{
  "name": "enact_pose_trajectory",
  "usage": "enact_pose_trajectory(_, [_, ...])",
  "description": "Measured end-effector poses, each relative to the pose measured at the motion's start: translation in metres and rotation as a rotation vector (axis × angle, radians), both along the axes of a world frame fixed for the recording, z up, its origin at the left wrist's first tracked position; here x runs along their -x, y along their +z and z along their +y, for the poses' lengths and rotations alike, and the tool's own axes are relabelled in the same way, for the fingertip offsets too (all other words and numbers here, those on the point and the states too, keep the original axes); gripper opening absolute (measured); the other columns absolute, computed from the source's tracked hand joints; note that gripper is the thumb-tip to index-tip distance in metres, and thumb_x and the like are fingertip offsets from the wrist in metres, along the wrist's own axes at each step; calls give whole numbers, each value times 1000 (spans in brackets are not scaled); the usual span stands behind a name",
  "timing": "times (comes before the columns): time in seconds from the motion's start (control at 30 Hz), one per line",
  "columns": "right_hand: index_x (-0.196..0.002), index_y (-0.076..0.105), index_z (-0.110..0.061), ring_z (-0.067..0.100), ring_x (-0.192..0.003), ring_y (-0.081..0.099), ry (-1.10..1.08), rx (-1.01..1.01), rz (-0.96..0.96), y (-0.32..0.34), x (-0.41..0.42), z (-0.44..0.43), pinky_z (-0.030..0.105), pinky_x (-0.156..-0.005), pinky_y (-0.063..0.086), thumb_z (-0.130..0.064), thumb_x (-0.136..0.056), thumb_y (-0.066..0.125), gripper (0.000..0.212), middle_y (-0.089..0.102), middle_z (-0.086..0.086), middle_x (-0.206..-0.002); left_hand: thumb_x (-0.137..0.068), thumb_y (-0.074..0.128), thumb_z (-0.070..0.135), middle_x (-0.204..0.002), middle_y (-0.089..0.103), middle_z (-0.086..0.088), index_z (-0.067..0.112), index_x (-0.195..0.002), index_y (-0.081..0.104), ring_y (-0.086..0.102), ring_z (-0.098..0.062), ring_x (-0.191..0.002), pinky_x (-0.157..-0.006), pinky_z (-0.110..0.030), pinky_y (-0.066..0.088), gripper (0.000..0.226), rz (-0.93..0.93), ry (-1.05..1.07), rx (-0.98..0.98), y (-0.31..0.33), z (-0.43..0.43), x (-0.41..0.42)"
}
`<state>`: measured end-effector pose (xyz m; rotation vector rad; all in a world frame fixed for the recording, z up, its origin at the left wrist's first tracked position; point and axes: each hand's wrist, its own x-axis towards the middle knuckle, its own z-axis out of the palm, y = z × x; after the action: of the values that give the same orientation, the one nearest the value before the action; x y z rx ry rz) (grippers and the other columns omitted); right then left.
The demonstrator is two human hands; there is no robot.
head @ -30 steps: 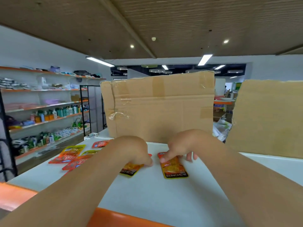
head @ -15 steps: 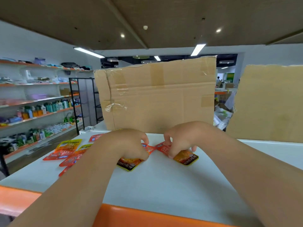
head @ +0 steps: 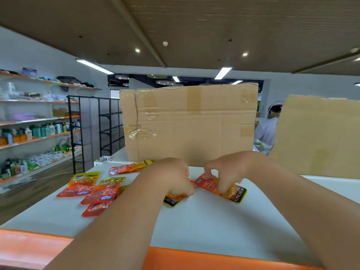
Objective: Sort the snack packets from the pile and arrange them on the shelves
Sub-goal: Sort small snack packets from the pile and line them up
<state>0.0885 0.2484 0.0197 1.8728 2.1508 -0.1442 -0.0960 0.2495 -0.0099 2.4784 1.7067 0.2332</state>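
Two orange snack packets with black "KONCHEW" ends lie side by side on the white shelf top. My left hand curls over the left packet, hiding most of it. My right hand pinches the upper part of the right packet, which lies slanted with its black end toward the lower right. Several more red and yellow packets are spread out to the left, and one more packet lies farther back.
A taped cardboard box stands behind my hands and a cardboard sheet at the right. The shelf's orange front edge runs along the bottom. Stocked wall shelves and a black rack are at left. A person stands between the cardboards.
The right packet has turned from lying straight to slanted, its black end swung right. My fingers on both hands have curled onto the packets. The camera tilted slightly, showing more of the left packets.
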Motion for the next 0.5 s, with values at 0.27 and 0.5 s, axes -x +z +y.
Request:
enact_pose_trajectory(0.27, [-129,49,-38,19,-98,60,-161,8,82,2,-2,-30,36,-79,60,-33,-81,77,56,53,-5,-94,-73,71,42,-121,68,-3,23,-118,71,65,-22,-108,-91,-33,57,49,-4,-58,-13,0,0,-8])
enact_pose_trajectory(0.5, [-130,49,-33,8,-65,47,-223,-171,43,4,-13,-60,25,-58,36,-34,-84,66,48,49,-8,-77,-76,72,44,-120,63,4,30,-123,65,56,-17,-98,-80,-28,50,50,-71,-138,-98,-2,-8,-19])
